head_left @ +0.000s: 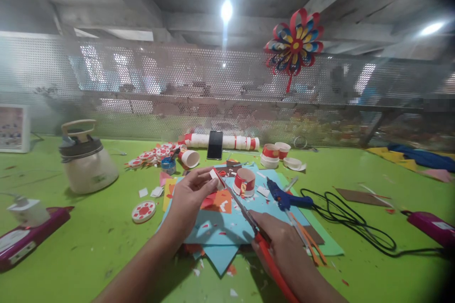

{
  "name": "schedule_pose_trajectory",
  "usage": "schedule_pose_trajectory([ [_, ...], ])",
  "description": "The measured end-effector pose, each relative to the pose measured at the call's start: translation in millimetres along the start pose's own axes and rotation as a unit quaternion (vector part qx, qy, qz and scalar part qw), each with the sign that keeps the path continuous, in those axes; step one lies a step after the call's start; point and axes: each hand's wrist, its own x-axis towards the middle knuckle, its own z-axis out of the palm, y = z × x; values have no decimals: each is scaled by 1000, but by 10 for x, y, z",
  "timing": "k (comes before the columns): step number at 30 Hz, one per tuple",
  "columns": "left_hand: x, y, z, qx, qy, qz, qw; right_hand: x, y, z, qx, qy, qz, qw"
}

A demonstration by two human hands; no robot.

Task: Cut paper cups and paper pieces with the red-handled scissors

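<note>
My left hand pinches a small red and white piece of paper between thumb and fingers. Wrapped round the red handles of a pair of scissors is my right hand, and the blades point up and left to that piece. Below both hands lie sheets of light blue paper strewn with red and white scraps. A cut paper cup stands just beyond the blades. Near my left hand are an orange paper square and a round white disc with a red pattern.
A blue glue gun with a black cable lies right of the paper. Behind stand a phone, a long cup tube, more paper cups and a blue jar. Far left are a large jug and a purple power strip.
</note>
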Motion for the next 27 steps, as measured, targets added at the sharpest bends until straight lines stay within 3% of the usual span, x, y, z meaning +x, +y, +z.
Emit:
schedule_pose_trajectory([
  [12, 16, -22, 11, -22, 39, -29, 999, 2, -5, 5, -2, 3, 6, 1000],
  [27, 15, -14, -14, -17, -8, -10, 1000, -2, -19, 3, 4, 17, -20, 1000],
])
